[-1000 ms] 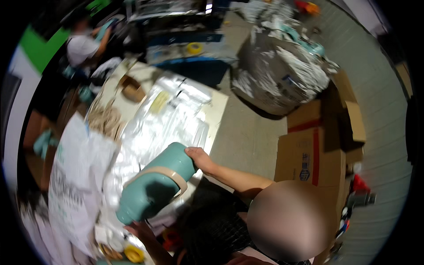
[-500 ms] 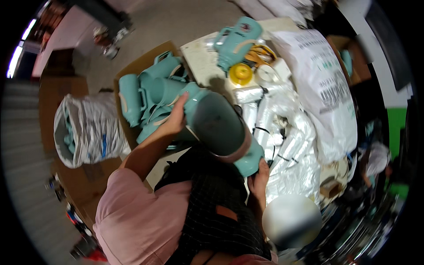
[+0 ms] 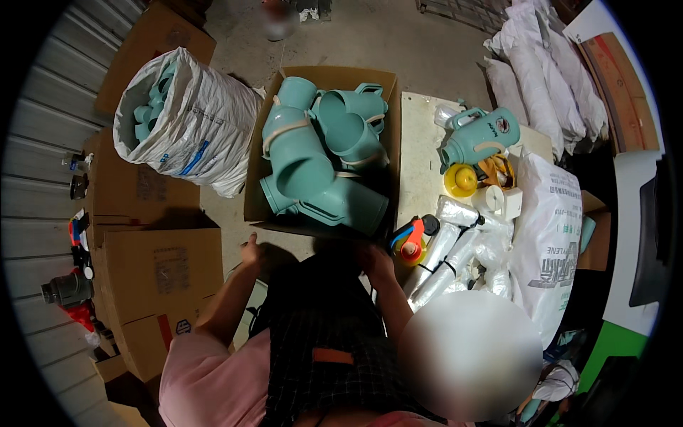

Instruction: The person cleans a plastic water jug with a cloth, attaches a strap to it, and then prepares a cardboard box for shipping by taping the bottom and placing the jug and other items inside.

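A cardboard box [image 3: 393, 85] in front of me holds several teal plastic jug bodies [image 3: 295, 153], some showing handles and wide open mouths. My left hand [image 3: 250, 252] is just off the box's near left corner, apart from it, fingers loosely open with nothing in them. Close to the near right corner is my right hand [image 3: 376, 265]. Its fingers lie in dark shadow, so I cannot make out their pose or whether they touch the cardboard. A finished-looking teal jug [image 3: 484, 135] with a handle and a printed mark lies on the table to the right.
A white woven sack [image 3: 206, 135] of teal parts stands left of the box, above closed cartons [image 3: 167, 277]. On the pale table [image 3: 420, 135] are a yellow round part [image 3: 462, 180], an orange-and-black tool [image 3: 413, 245], clear plastic-wrapped bundles [image 3: 448, 260] and a full white sack [image 3: 548, 235].
The large teal jug body held between both hands has left them; jug bodies now lie in the box. Both hands have drawn back to its near side, and the view has turned.
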Available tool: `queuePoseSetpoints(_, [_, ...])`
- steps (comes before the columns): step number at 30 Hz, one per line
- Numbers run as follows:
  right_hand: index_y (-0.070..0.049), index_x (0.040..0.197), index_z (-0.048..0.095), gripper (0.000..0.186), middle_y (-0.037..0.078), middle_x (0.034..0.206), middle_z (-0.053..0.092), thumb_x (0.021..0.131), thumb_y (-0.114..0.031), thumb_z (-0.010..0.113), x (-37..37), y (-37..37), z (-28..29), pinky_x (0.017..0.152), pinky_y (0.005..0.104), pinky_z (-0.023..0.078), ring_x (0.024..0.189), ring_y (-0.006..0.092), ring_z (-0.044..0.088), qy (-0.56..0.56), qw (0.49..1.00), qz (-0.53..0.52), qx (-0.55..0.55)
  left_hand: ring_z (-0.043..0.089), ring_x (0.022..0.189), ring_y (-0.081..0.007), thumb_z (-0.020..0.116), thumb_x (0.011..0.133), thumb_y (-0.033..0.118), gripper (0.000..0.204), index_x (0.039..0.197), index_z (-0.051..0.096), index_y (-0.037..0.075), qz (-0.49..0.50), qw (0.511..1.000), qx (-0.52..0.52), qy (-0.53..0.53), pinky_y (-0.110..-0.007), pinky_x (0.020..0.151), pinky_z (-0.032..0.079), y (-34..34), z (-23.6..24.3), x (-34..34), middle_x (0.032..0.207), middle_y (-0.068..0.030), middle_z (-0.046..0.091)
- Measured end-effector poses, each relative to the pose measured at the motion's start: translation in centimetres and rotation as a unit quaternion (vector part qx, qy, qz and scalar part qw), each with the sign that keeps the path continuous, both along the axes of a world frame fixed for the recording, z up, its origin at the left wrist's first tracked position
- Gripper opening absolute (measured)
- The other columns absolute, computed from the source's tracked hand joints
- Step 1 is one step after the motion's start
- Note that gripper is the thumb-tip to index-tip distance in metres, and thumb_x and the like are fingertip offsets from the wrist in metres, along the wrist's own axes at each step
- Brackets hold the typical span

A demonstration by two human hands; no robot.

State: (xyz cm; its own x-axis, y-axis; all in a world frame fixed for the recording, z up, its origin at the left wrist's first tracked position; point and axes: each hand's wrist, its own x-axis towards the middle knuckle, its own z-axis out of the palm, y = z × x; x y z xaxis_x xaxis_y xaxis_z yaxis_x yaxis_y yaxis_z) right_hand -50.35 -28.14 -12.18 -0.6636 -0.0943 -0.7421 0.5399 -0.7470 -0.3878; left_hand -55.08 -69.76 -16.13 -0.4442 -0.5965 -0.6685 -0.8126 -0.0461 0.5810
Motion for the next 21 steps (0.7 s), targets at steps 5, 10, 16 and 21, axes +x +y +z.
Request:
queuePoseSetpoints(5, [-0.012, 0.135, 0.048, 0.046, 0.015, 0.117, 0.059, 0.093, -0.028, 0.058, 4.1, 1.4, -8.9, 0.078, 0.0438, 0.055, 0.095, 0.0295, 0.062, -0.188, 0.982, 0.002, 0.024, 0.054, 0.114, -0.0432, 0.070, 0.082, 0.047, 0.086, 0.132, 0.038, -0.015, 0.007, 0.992, -0.118, -0.035, -0.048, 0.101, 0.040, 1.0, -3.4, -5.3, 0.123, -0.0351, 0.054])
queuePoseSetpoints(10, [-0.014, 0.127, 0.052, 0.037, 0.012, 0.120, 0.057, 0.093, -0.031, 0.053, -1.7, -1.9, -13.4, 0.085, 0.0471, 0.049, 0.108, 0.0331, 0.056, -0.236, 0.971, 0.007, 0.022, 0.049, 0.126, -0.0354, 0.067, 0.083, 0.051, 0.087, 0.139, 0.037, -0.009, -0.069, 0.973, -0.182, -0.127, -0.043, 0.105, 0.038, -5.6, -8.7, -12.3, 0.126, -0.0278, 0.056])
queuePoseSetpoints(16, [-0.016, 0.129, 0.054, 0.040, 0.009, 0.116, 0.060, 0.092, -0.033, 0.056, -3.3, -3.5, -20.8, 0.090, 0.0463, 0.048, 0.106, 0.0302, 0.058, -0.186, 0.966, -0.168, 0.065, 0.060, 0.100, -0.0313, 0.061, 0.089, 0.027, 0.052, 0.137, 0.048, 0.012, -0.075, 0.975, 0.201, -0.064, -0.043, 0.074, 0.052, -3.8, -14.8, -12.1, 0.116, -0.0158, 0.063])
queuePoseSetpoints(21, [-0.013, 0.135, 0.049, 0.044, 0.010, 0.131, 0.051, 0.096, -0.033, 0.043, -15.8, -7.0, -17.7, 0.101, 0.0457, 0.040, 0.119, 0.0309, 0.050, -0.152, 0.975, -0.158, 0.032, 0.065, 0.087, -0.0288, 0.059, 0.090, 0.011, 0.043, 0.132, 0.051, 0.015, 0.039, 0.936, 0.350, 0.021, -0.038, 0.056, 0.056, -8.9, -14.0, -20.0, 0.106, -0.0117, 0.065])
